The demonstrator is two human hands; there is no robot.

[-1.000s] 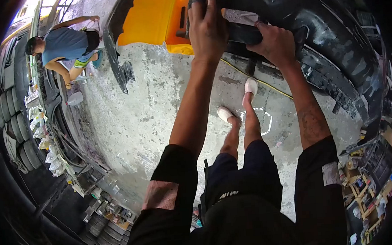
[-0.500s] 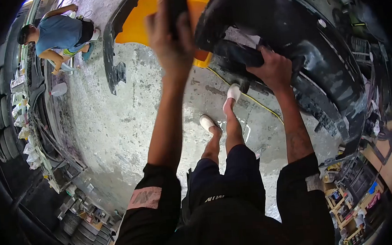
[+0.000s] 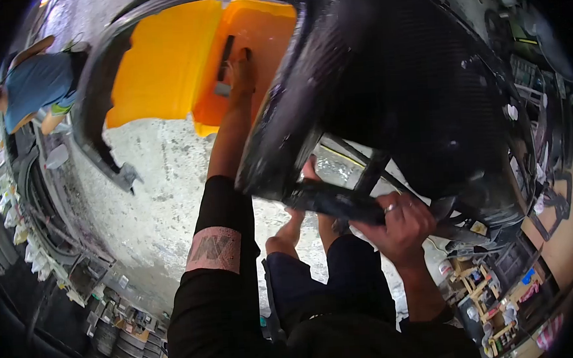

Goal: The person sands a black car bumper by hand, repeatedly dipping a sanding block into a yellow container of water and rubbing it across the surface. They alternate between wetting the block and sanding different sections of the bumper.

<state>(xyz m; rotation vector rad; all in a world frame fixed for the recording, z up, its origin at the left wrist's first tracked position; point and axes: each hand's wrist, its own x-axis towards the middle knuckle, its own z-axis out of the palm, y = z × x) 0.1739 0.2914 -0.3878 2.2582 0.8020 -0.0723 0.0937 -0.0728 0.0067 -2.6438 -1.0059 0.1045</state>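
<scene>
A large black molded panel with an open frame fills the upper right. My right hand, a ring on one finger, is wrapped round the lower bar of its frame. My left hand reaches past the panel's edge into an orange bin. Beside its fingers inside the bin is a dark, flat block; whether the hand grips it cannot be made out. A yellow-orange flap extends left of the bin, seen through the panel's curved black arm.
Another person in a blue shirt is at the upper left. Shelves with wrapped items line the left side. A wooden rack with small goods is at the lower right. A yellow hose crosses the concrete floor.
My left hand has moved away into the orange bin, its dark block now inside there. My right hand and the black panel have come nearer and lower. The view has shifted.
</scene>
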